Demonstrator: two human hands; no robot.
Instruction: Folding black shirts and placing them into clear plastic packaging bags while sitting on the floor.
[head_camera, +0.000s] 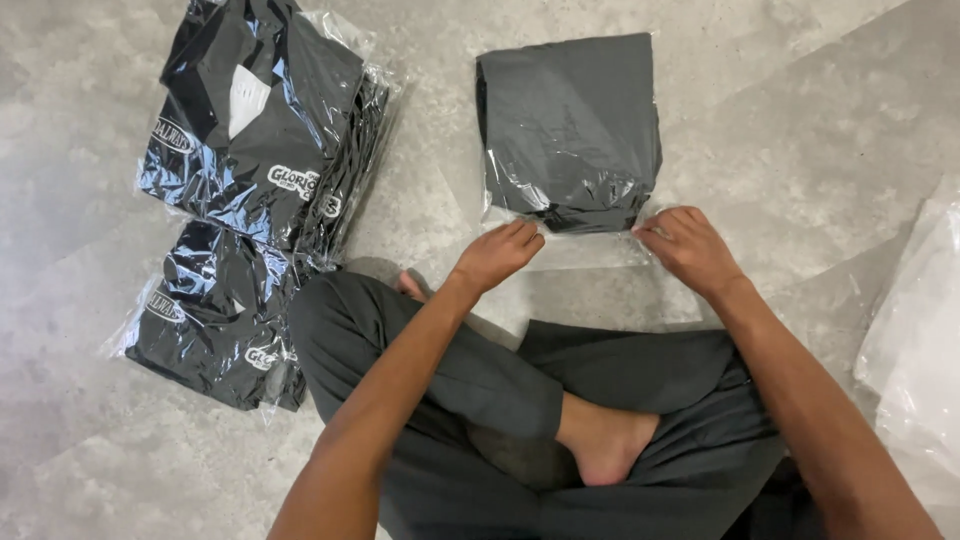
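On grey stone floor (780, 130), dead ahead of my crossed legs, lies a folded dark garment in crinkly clear bag (570, 130). Left hand (497, 255) & right hand (690, 245) pinch its near flap, fingers closed on film. Glossy bagged stacks (250, 140) lie well left; loose plastic (915, 350) on the right.

Two stacks of bagged dark garments (255, 130) at left, clear plastic bags (920, 340) at right.
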